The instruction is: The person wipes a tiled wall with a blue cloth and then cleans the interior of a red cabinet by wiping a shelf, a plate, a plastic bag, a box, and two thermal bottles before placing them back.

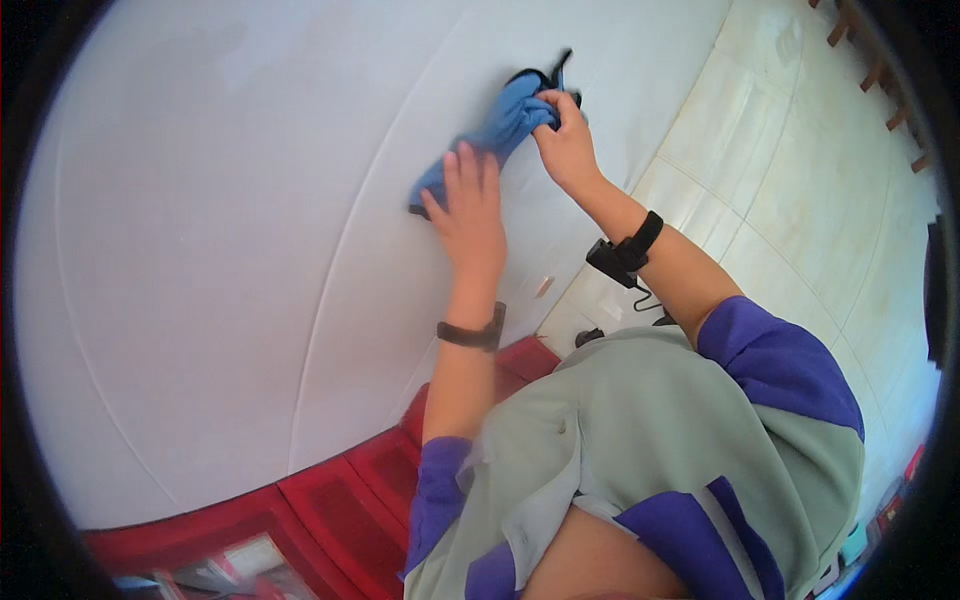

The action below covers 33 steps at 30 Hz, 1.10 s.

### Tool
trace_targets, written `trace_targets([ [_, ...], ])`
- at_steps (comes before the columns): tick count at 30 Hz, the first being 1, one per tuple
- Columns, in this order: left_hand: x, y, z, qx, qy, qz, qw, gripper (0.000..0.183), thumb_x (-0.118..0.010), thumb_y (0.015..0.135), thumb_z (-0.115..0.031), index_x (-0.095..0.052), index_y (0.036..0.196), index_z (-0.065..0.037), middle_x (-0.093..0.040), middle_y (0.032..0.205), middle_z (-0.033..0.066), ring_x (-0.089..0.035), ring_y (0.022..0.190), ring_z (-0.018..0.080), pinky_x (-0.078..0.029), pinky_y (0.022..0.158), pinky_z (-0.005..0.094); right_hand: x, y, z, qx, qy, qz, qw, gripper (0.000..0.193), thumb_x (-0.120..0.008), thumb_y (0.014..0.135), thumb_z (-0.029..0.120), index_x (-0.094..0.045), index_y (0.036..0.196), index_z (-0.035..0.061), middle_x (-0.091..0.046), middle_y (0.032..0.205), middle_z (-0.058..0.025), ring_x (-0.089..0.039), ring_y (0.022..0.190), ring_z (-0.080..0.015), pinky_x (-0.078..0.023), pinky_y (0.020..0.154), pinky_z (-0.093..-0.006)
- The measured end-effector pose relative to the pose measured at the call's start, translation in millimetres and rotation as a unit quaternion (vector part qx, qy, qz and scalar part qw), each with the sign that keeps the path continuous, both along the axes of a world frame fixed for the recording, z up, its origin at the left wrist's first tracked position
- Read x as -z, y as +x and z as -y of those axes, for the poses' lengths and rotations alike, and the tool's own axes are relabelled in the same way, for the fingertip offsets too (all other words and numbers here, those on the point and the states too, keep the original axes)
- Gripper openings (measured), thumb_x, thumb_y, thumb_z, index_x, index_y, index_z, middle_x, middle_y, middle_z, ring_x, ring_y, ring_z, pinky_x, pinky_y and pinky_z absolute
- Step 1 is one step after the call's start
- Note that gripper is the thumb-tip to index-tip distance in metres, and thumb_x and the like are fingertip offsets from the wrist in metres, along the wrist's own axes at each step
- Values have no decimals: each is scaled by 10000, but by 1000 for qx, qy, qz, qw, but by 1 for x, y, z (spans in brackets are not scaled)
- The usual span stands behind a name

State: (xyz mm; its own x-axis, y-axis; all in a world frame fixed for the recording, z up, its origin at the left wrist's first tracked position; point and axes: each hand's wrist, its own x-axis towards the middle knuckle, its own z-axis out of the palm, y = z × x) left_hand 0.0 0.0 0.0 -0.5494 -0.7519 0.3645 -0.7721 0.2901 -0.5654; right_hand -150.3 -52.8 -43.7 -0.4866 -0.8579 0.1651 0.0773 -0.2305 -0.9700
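A blue cloth item with black trim (497,124) lies narrow and slantwise on the white surface (220,270). A thin black strip sticks up at its far end. I cannot make out what kind of item it is. My left hand (470,215) rests on its near end, fingers spread and slightly blurred. At the far end, my right hand (568,145) pinches the blue fabric between thumb and fingers. Both wrists carry black bands, and a small black device (612,262) hangs from the right one.
Red panels (345,500) run along the white surface's near edge, with a clear plastic-wrapped bundle (240,575) at lower left. Pale floor tiles (760,190) extend to the right. Brown wooden legs (875,75) stand at the upper right. Faint seams cross the white surface.
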Motion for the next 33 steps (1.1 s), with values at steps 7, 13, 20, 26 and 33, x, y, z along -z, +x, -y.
trace_targets([
  [7,-1,23,-1,-18,32,-52,998,494,-505,834,-55,-475,1312,-174,-291,1484,69,-263,1367,261,-250,1002,602,69,38,5,-50,134,-57,988,357,-575,779,177,-525,1079,-11,-591,1029,-243,-570,989,-360,-433,871,-393],
  [13,36,75,0,29,141,101,984,474,-492,835,-72,-487,1298,-170,-320,1474,9,-292,1355,155,-283,1033,483,85,48,0,-200,235,-22,951,351,-554,769,168,-551,1055,-34,-594,1049,-264,-567,1003,-381,-438,873,-410],
  [20,-53,-1,40,48,0,-8,999,431,-497,838,-92,-517,1262,-170,-369,1448,25,-300,1355,187,-202,1054,517,-48,-15,47,-56,5,-59,997,398,-561,744,114,-481,1105,-34,-597,984,-247,-583,917,-387,-454,834,-403],
  [26,-138,-43,83,-3,-228,-97,969,490,-525,799,-69,-501,1276,-181,-374,1439,84,-327,1335,281,-90,1051,604,-140,-50,60,37,-277,-237,930,527,-595,756,95,-417,1245,13,-427,1307,-216,-398,1226,-368,-376,975,-419],
  [33,-23,-40,89,31,-177,-128,975,549,-542,795,-122,-399,1323,-66,-425,1384,102,-311,1347,295,-118,1045,606,-56,-35,35,-50,-214,-490,843,522,-536,780,108,-450,1293,68,-305,1432,-201,-315,1300,-386,-391,881,-476],
])
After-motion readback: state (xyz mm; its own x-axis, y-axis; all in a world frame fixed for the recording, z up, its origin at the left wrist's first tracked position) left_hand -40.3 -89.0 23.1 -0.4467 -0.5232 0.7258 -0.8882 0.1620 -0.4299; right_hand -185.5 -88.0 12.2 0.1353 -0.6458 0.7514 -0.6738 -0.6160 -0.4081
